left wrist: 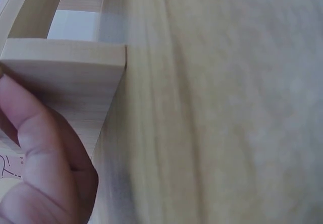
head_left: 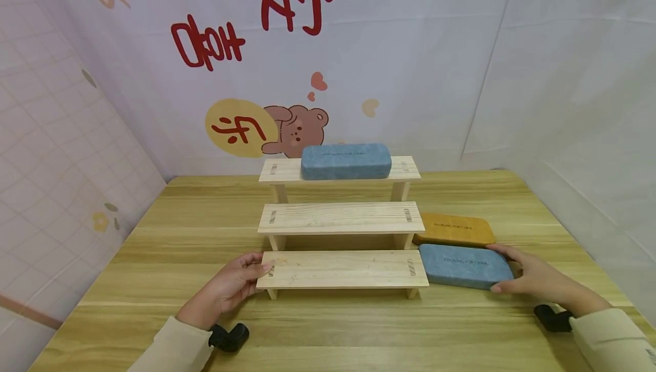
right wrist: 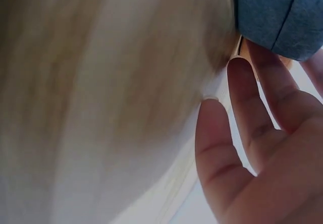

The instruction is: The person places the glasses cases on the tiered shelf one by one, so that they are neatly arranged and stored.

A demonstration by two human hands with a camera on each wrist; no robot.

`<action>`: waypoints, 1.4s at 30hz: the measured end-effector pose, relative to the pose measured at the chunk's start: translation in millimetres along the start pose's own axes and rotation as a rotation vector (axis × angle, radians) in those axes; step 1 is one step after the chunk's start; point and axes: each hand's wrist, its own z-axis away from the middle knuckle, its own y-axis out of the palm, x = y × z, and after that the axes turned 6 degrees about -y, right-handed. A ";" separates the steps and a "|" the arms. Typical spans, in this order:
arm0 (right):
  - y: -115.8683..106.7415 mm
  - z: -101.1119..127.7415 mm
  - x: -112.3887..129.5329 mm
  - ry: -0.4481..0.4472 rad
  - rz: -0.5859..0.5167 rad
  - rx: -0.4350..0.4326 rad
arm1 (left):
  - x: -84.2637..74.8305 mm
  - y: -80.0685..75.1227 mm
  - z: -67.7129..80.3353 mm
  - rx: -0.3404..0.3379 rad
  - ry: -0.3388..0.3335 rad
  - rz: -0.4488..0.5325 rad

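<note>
My right hand [head_left: 538,278] cups the right end of the blue case [head_left: 465,266], thumb behind and fingers in front (not lifted). It lies at lower right, long axis left-right, beside the rack's lowest step [head_left: 342,269], whose left end my left hand [head_left: 233,286] grips.

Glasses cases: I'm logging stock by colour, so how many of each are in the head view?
Blue cases: 2, one on the top shelf, one on the table under the right hand.
Orange cases: 1, on the table behind it.
Total: 3
</note>
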 end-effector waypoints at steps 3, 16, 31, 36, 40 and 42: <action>0.0 -0.9 1.0 0.009 -0.012 0.010 | 0.0 0.1 0.2 0.001 0.001 0.001; -3.6 -2.6 2.7 0.045 -0.072 0.028 | 0.4 0.1 -0.7 0.001 0.004 0.004; -12.9 2.3 2.8 0.057 -0.182 -0.029 | 0.7 -1.7 -1.8 0.008 -0.002 0.012; -20.0 6.8 0.3 0.029 -0.173 -0.053 | 0.3 -1.6 -0.6 0.006 -0.004 0.007; -27.2 11.4 -1.2 0.019 -0.145 -0.094 | 0.7 -1.7 -0.7 0.002 -0.002 0.006; -31.2 13.4 -1.1 0.003 -0.148 -0.120 | 0.9 -1.7 -0.9 0.000 0.000 0.006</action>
